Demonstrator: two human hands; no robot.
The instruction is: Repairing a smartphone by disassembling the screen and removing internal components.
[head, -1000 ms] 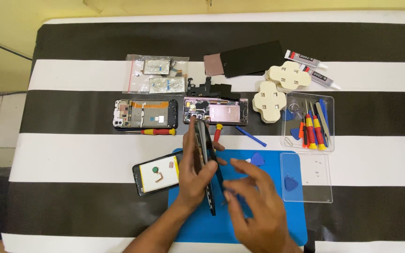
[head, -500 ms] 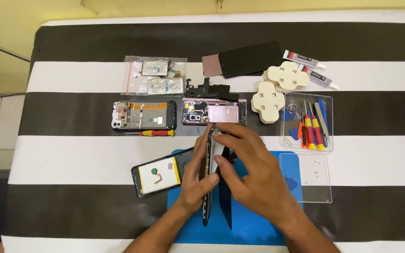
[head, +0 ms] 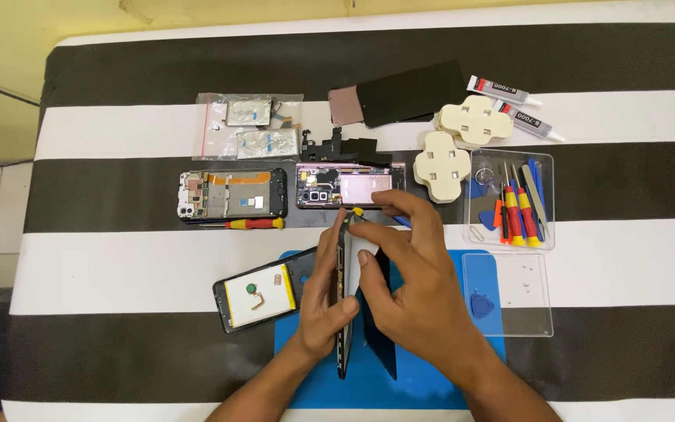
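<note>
Phone [head: 344, 297] standing on edge over blue mat [head: 431, 375], left hand [head: 323, 301] and right hand [head: 416, 293] both closing their grip around it. Opened phone back [head: 259, 295] lying just left, dismantled phone frame [head: 232, 194] resting farther up striped worktop [head: 119, 258].

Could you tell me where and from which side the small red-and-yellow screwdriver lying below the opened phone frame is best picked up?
Grip the red-and-yellow screwdriver at its thicker red handle, coming from above with fingers across it. It lies flat and sideways on the striped tablecloth, bare cloth in front of it, while the opened black phone frame crowds its far side.
</note>
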